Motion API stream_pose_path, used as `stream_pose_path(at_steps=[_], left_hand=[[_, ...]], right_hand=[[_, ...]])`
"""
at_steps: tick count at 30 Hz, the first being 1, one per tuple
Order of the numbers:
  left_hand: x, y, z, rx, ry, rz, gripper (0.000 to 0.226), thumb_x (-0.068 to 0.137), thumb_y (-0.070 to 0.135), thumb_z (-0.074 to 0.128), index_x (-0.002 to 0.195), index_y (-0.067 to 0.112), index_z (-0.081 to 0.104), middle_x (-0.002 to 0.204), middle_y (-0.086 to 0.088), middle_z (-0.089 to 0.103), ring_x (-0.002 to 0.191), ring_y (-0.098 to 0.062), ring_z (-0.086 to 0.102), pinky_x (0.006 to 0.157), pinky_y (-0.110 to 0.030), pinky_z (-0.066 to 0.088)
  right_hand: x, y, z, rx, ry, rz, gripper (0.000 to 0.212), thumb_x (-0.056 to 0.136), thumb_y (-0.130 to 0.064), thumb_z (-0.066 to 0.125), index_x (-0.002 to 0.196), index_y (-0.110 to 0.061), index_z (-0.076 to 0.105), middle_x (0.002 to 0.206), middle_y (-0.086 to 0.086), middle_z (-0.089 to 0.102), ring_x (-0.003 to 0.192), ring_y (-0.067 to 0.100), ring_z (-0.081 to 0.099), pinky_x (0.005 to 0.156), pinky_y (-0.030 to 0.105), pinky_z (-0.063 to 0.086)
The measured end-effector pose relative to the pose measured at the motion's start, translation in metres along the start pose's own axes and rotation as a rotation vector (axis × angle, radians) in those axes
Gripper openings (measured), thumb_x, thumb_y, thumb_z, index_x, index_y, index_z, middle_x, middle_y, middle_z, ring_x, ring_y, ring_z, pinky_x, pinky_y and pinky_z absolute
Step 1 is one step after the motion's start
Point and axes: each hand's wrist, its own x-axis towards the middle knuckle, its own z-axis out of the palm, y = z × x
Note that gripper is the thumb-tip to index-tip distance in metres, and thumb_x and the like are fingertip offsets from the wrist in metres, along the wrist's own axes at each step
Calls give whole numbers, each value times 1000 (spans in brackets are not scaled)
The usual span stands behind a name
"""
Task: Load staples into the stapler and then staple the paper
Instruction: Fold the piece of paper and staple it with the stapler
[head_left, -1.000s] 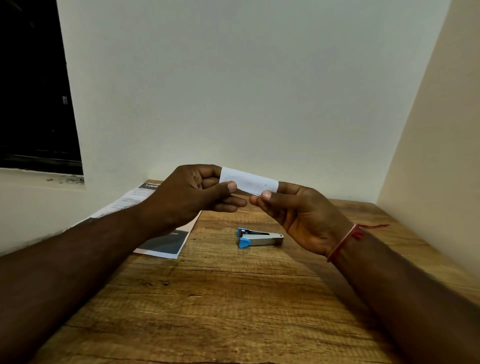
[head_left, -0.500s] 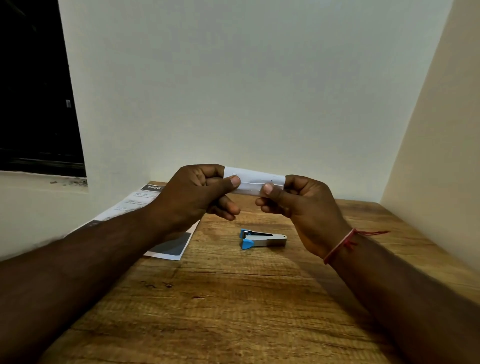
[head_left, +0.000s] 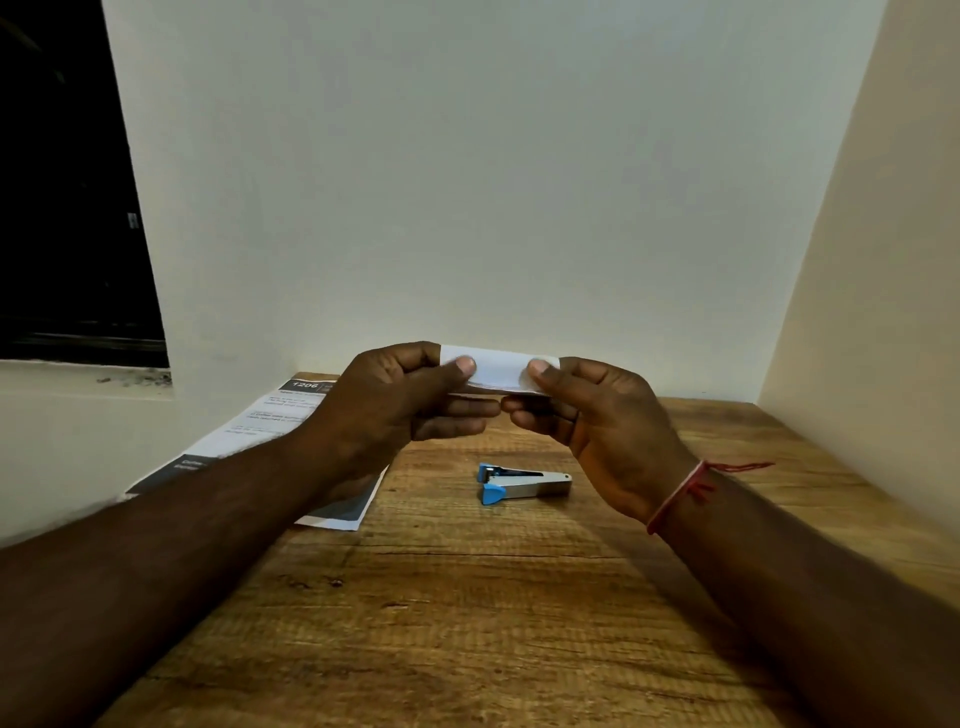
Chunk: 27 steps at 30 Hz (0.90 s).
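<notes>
A small white folded paper (head_left: 500, 371) is held up above the table between both hands. My left hand (head_left: 400, 402) pinches its left end with thumb on top, and my right hand (head_left: 597, 421) pinches its right end the same way. Below the hands a small blue and silver stapler (head_left: 522, 483) lies on its side on the wooden table (head_left: 467, 623), untouched. No loose staples show.
A printed sheet with dark bands (head_left: 291, 447) lies on the table's left side, partly under my left forearm. Walls close the desk at the back and right. A dark window opening (head_left: 67, 208) with a ledge is at the left.
Both hands turned the paper level and drew closer together, so less of the strip shows between the thumbs. The stapler has not moved.
</notes>
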Motion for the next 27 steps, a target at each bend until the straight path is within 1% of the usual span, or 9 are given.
stream_pose_path(at_steps=[3,8,10,13,19,21,23,25,27], left_hand=[[0,-5,-4,24,-2,33,27,97,1,80,124,-1,75,120,-23,84,115,-38,83,100,-43,68],[1,-1,-9,147,-27,74,45,92,-6,84,135,2,73,127,-14,85,121,-32,82,107,-46,65],[2,1,-10,194,-22,87,47,91,-6,86,136,5,74,127,-11,85,120,-29,82,110,-50,63],[2,5,-10,342,5,130,50,92,-5,87,138,10,76,125,-4,86,117,-23,84,111,-51,63],[2,7,-11,521,23,224,49,93,0,88,138,15,75,125,0,86,115,-20,84,110,-52,63],[-1,8,-9,470,-1,208,52,93,0,88,141,14,73,126,-1,86,113,-23,85,108,-49,65],[-6,10,-5,363,-65,154,51,91,8,89,139,13,73,125,-5,86,109,-30,86,102,-46,67],[-9,12,-4,246,-132,86,38,92,33,91,122,15,77,109,-5,87,95,-39,87,89,-43,71],[-10,15,-4,123,-219,-24,69,79,67,92,120,13,76,109,-9,85,87,-40,87,78,-40,71]], right_hand=[[0,3,-2,-41,-18,-17,20,96,-3,76,114,3,79,116,23,82,102,32,81,86,33,67],[0,0,-6,-114,-71,-73,51,76,-8,87,125,-1,76,122,17,83,116,32,80,99,41,65],[0,-2,-8,-189,-71,-98,54,74,-6,90,126,-3,76,122,14,83,119,31,79,104,44,63],[-1,-6,-7,-336,-15,-137,49,78,7,90,123,-9,78,118,5,85,114,21,81,99,37,65],[-4,-10,-3,-404,6,-204,45,78,10,90,113,-15,79,108,-4,87,104,14,84,84,24,66],[-4,-11,-2,-329,-21,-179,41,79,2,89,117,-10,79,111,5,86,106,21,83,86,28,67],[-3,-12,-2,-172,-67,-88,42,83,-19,85,122,-2,78,114,16,84,102,31,82,84,32,68],[-1,-13,-2,-38,-45,35,56,88,-40,77,123,3,76,109,21,81,90,30,80,77,32,69],[1,-15,-4,15,13,129,73,92,-58,69,126,6,74,105,21,76,80,24,77,68,30,67]])
